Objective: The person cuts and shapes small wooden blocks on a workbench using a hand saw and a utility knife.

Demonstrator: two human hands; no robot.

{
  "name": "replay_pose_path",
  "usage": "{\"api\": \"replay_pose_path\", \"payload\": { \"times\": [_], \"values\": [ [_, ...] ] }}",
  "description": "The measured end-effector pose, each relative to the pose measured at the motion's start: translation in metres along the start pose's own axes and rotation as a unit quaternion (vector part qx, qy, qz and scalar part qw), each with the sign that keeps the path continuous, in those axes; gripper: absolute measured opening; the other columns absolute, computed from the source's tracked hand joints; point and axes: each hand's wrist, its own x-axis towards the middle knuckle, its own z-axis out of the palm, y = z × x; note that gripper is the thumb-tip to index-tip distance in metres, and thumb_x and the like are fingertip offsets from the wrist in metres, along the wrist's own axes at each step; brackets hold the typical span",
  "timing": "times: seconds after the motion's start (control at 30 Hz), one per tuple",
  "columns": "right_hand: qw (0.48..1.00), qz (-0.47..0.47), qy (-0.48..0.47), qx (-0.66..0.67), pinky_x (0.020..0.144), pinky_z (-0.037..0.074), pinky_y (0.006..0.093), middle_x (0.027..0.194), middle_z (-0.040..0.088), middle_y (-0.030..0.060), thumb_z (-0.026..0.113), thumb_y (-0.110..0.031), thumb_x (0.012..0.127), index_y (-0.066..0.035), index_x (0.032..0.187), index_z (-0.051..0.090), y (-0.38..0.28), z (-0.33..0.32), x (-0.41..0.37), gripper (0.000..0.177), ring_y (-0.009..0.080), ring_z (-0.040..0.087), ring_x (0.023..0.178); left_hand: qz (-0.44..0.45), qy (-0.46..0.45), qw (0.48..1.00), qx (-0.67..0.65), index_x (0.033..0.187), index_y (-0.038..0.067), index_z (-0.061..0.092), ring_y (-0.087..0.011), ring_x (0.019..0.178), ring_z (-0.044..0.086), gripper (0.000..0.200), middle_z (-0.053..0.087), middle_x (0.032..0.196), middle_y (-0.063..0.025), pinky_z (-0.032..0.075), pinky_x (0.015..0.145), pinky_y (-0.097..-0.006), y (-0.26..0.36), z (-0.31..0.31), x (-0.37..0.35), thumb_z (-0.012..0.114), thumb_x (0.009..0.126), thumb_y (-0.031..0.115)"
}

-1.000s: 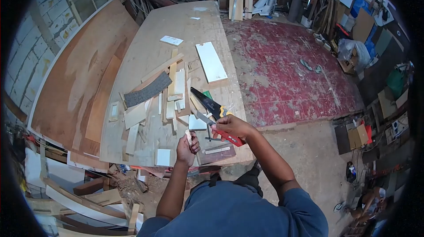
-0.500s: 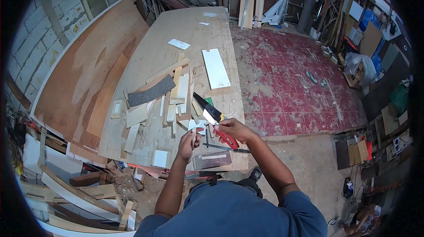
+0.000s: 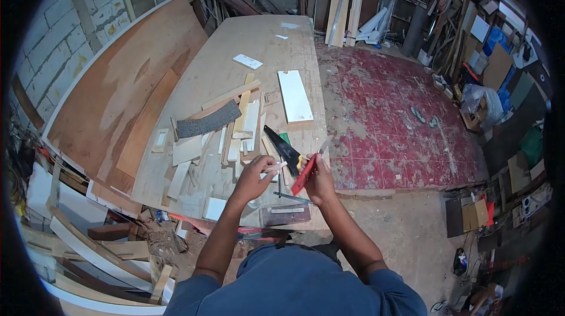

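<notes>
Above a table (image 3: 276, 51), the left hand (image 3: 253, 179) pinches a pale strip (image 3: 275, 167) while the right hand (image 3: 321, 182) grips a red-handled knife (image 3: 303, 176).

The left hand (image 3: 252, 181) partly hides a pale piece (image 3: 275, 167); the knife blade (image 3: 325, 144) is blurred.

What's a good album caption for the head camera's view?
Over a pale wooden table, the left hand holds a small pale strip, the right hand a red-handled knife.
</notes>
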Motion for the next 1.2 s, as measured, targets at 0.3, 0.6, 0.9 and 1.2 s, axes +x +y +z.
{"api": "replay_pose_path", "payload": {
  "times": [0.3,0.6,0.9,1.2],
  "values": [
    [0.987,0.091,-0.128,-0.039,0.053,0.036,0.0259,0.069,0.048,0.0016,0.037,-0.059,0.098,-0.011,0.086,0.051,0.021,-0.021,-0.008,0.051,0.0125,0.043,0.058,0.08,0.022,0.985,0.154,0.097,0.009,0.066,-0.0287,0.096,0.06,0.024,0.06,0.093,-0.0085,0.047,0.081,-0.0403,0.029,-0.028,-0.003,0.071,0.074,0.006],
    [0.965,0.069,-0.179,-0.18,0.057,0.034,0.0282,0.066,0.042,-0.0002,0.035,-0.063,0.097,-0.012,0.079,0.045,0.041,-0.014,-0.008,0.055,0.0123,0.039,0.059,0.083,0.013,0.98,0.178,0.103,0.008,0.07,-0.0308,0.091,0.062,0.026,0.061,0.095,-0.0103,0.05,0.079,-0.0391,0.031,-0.037,-0.009,0.072,0.077,0.008],
    [0.796,-0.248,-0.241,-0.496,0.056,0.04,0.0351,0.062,0.049,0.0091,0.049,-0.034,0.098,-0.002,0.074,0.052,0.033,0.0,-0.003,0.039,0.021,0.051,0.059,0.063,0.005,0.993,0.096,0.117,0.004,0.063,-0.0342,0.094,0.06,0.032,0.059,0.099,-0.0149,0.046,0.085,-0.0404,0.026,-0.03,-0.015,0.063,0.088,0.017],
    [0.624,-0.361,-0.212,-0.659,0.055,0.044,0.0429,0.061,0.055,0.0156,0.066,-0.038,0.083,-0.004,0.074,0.055,-0.003,0.031,-0.02,0.036,0.0358,0.059,0.06,0.048,-0.015,0.992,0.117,0.108,-0.003,0.051,-0.042,0.099,0.052,0.032,0.055,0.102,-0.0222,0.043,0.086,-0.045,0.026,-0.021,-0.023,0.062,0.086,0.017]
  ]
}}
